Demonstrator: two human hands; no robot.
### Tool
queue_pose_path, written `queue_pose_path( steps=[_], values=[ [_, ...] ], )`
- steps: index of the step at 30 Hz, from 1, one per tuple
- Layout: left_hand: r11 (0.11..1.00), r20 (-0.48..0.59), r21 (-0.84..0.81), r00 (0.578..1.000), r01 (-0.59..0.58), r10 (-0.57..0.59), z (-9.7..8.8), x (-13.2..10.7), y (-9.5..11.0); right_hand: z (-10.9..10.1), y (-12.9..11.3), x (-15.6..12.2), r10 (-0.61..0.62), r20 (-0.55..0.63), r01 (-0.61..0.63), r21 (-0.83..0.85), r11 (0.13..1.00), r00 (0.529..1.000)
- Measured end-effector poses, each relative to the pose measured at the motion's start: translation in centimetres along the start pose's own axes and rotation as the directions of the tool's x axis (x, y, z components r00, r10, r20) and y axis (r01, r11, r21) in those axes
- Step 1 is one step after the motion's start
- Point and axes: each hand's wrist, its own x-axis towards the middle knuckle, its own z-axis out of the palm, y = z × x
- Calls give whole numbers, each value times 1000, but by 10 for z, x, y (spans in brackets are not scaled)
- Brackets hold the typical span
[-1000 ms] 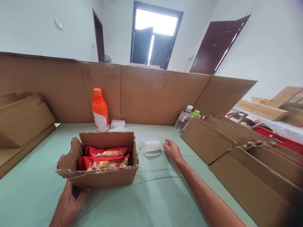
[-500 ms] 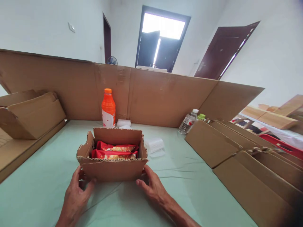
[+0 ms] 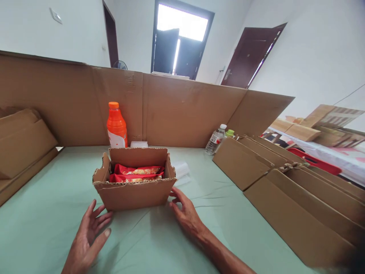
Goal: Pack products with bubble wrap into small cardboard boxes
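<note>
A small open cardboard box (image 3: 134, 193) stands on the pale green table cover (image 3: 51, 198), with red snack packets (image 3: 137, 173) lying inside it. My left hand (image 3: 88, 236) lies open just in front of the box's left corner, fingers stretched, holding nothing and apart from the box. My right hand (image 3: 185, 213) rests on the cover at the box's right front corner, fingers spread, its fingertips close to or touching the box wall.
An orange drink bottle (image 3: 116, 125) and a white packet (image 3: 139, 144) stand behind the box against a tall cardboard wall (image 3: 182, 110). A clear water bottle (image 3: 215, 139) and a green-capped bottle (image 3: 229, 133) sit further right. Flat cartons (image 3: 285, 190) lie stacked right; more cardboard (image 3: 23, 140) left.
My right hand came back from the white packet to the box's right corner. Both hands gripped the box's front corners, then let go; my left hand has drawn back and opened.
</note>
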Motion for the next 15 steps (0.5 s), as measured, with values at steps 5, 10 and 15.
queue_pose_path(
  steps=[5,10,15],
  values=[
    [999,-10,-44,1000,-3,2,-1,-2,5,-60,36,25,-129,-153,53,-424,904,980],
    [999,-38,-29,999,23,-25,-2,-3,7,-83,51,88,-82,-43,41,-587,808,996],
    [1000,-93,21,996,-14,16,-7,2,1,-82,40,122,-86,-64,43,-495,868,994]
  ],
)
